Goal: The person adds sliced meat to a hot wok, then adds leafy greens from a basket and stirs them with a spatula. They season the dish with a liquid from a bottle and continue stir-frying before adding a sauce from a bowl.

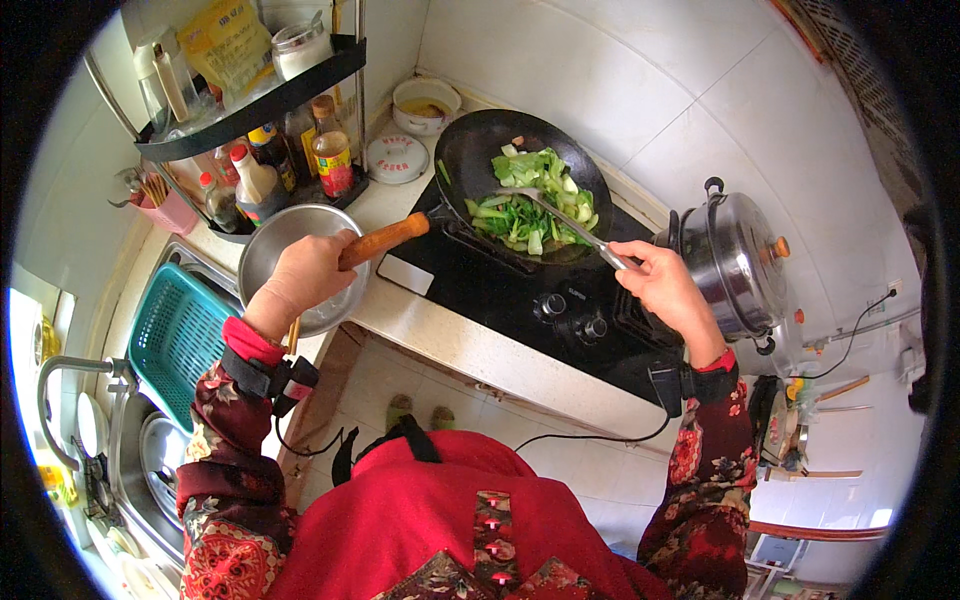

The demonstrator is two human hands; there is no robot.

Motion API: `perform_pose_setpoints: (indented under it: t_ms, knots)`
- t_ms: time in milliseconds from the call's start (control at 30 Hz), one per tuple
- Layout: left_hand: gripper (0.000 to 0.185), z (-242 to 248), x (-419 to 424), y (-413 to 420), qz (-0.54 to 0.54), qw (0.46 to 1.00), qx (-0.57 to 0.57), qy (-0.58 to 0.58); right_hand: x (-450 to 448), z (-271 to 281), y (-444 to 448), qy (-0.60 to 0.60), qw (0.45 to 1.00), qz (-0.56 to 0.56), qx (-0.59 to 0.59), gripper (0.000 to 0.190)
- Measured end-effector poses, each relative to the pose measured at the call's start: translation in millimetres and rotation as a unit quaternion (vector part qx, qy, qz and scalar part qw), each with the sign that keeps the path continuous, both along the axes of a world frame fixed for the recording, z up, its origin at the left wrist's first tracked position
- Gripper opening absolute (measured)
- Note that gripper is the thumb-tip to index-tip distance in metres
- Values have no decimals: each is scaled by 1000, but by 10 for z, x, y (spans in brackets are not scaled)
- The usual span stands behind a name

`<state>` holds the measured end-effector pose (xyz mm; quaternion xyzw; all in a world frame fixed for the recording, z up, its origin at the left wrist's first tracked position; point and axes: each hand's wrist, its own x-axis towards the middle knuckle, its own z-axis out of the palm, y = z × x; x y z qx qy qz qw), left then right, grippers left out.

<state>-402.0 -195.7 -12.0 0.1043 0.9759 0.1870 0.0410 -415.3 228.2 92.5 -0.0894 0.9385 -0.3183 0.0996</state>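
My left hand (304, 274) grips the wooden handle (390, 238) of a black wok (469, 139), which sits tilted on the left side of the stove. Chopped leafy greens (525, 225) with pale stems lie in the wok, along with a few small pinkish pieces. In my right hand (664, 281) is the handle of a metal spatula (574, 225), its blade among the greens. Below my left hand stands a stainless steel bowl (259, 247) on the counter; the hand hides part of it. A pair of chopsticks (293, 335) shows by the bowl's near rim.
A lidded steel pot (739, 262) stands on the right of the black gas stove (495, 300). At left are a teal basket (176, 330) over the sink (131, 457) and a corner rack (255, 112) with bottles. An enamel pot (426, 105) sits behind its lid (397, 159).
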Motion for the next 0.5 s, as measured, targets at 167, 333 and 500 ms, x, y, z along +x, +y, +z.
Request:
perform_pose_setpoints:
  t_ms: [167,333,500]
  knots:
    - [34,11,6,-4,-5,1000,3,18,147,-141,-353,-223,944,-107,-219,31]
    - [33,1,13,-7,-2,1000,10,15,-163,-448,-687,-198,924,-121,-305,37]
    - [33,-12,34,-21,-7,999,23,22,-531,-664,-650,-77,942,-196,-263,35]
